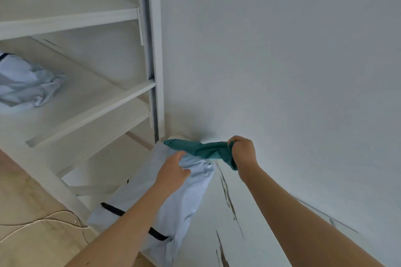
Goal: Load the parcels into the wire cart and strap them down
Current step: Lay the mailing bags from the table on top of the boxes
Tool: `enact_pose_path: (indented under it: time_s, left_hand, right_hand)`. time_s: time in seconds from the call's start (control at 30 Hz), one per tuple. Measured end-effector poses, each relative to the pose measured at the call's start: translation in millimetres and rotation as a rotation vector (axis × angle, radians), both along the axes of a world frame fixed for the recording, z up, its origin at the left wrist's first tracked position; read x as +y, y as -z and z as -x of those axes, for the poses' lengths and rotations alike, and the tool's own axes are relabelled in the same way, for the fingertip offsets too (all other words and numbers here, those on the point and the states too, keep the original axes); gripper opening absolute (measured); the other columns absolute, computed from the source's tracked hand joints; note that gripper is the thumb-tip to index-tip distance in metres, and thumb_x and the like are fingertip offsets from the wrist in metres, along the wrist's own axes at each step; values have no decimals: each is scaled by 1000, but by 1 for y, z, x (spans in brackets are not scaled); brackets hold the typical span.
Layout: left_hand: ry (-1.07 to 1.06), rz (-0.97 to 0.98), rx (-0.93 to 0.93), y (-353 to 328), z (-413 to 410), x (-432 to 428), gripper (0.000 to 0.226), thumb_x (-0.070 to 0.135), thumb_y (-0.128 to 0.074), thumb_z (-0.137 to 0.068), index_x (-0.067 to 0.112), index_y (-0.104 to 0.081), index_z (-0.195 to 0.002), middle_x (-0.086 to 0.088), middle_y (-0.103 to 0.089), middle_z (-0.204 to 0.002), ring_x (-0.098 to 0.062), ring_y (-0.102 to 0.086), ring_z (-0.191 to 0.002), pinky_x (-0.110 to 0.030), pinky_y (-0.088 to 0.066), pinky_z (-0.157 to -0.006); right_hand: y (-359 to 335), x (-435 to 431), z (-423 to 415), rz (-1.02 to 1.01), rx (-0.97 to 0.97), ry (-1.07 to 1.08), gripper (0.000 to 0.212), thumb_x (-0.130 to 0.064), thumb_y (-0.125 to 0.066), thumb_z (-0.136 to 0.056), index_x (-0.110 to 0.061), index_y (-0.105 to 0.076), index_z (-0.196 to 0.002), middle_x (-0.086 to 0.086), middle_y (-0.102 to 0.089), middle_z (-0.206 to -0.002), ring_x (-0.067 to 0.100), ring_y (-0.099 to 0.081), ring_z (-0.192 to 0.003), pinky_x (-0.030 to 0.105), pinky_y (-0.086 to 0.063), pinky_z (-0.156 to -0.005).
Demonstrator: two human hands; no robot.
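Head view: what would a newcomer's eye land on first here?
The teal cloth, low centre, bunched in the right hand. Just below it the left hand grips a pale blue parcel bag; another crumpled parcel lies on the white shelf at far left.

Plain white wall [282, 50] fills the right side under soft, even light, with dark scuff marks [231, 204] low down. A white shelving unit [86, 19] stands against it at left, 2 shelf boards plainly visible, with a grey upright [150, 39] at its edge. The floor [26, 191] is beige. A thin white cord [43, 224] trails across it.
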State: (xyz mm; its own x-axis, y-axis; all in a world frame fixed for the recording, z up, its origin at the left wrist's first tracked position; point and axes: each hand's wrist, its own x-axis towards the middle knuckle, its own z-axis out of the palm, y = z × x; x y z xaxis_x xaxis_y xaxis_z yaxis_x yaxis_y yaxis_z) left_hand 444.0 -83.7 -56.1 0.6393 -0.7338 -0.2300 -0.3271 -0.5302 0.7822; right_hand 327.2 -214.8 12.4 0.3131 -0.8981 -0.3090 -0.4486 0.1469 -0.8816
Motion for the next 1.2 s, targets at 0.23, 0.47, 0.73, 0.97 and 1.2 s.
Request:
enact_pose_path:
  time_s: [0.23, 0.47, 0.73, 0.97, 1.2]
  left_hand:
    - [42, 16, -415, -26, 2, -22, 92, 8, -67, -79, 22, -11, -150, -9, -6, -156, -30, -11, -142, -38, -26, -111]
    - [308, -11, -340, -32, 18, -45, 19, 12, -63, -67, 21, -46, -72, 3, -54, -76, -27, -56, -82, -33, -41, -64]
    - [388, -44, -582, -60, 46, -67, 8, 18, -54, -78, 21, -50, -84, 3, -56, -82, -19, -55, -77, -29, -33, -60]
    - [558, -5, -756, -79, 77, -84, 15, 15, -56, -74, 27, -51, -79, 9, -50, -75, -17, -52, -77, -30, -37, -80]
    - [197, 446, -614, -54, 94, -84, 69, 5, -68, -69, 16, -47, -134, -9, -37, -143, -29, -37, -128, -39, -27, -110]
  right_hand:
    - [-62, 4, 12, -136, -400, 169, 33, 11, -19, -66, -12, -38, -54, 20, -65, -60, 25, -53, -53, 27, -37, -57]
    - [-89, -3, 47, -275, -582, 362, 28, 9, -25, -79, -11, -41, -67, 13, -63, -48, 28, -57, -58, 29, -45, -60]
    - [-87, -17, 102, 740, 244, 45, 53, 11, -37, -74, -21, -63, -108, -6, -64, -110, 16, -58, -101, 32, -50, -82]
    - [-39, -9, 109, 567, 668, -581, 38, -26, -66, -79, -25, -58, -117, -4, -67, -106, 18, -61, -95, 34, -52, -83]
    - [-10, -18, 148, 372, 501, -215, 13, -16, -60, -83, -20, -63, -95, 0, -64, -85, 18, -57, -77, 24, -44, -59]
